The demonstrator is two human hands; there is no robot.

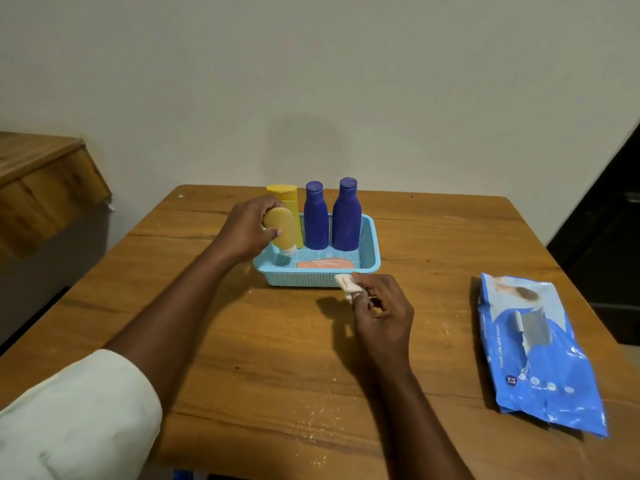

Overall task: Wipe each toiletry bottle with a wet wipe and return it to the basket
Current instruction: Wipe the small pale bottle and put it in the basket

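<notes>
Yellow tube point(282, 230), cap down, is gripped by the left hand point(247, 230) over the left end of the basket point(370, 247). Just before the basket's front rim, the right hand point(381, 310) pinches a crumpled wet wipe point(348, 284).

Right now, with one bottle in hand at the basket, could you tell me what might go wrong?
1. The left hand grips the yellow tube cap-down at the basket's left end, close against the tall yellow bottle; a nudge might topple it into the blue bottles.
2. The right hand only pinches the balled wipe; it could drop onto the gritty table.
</notes>
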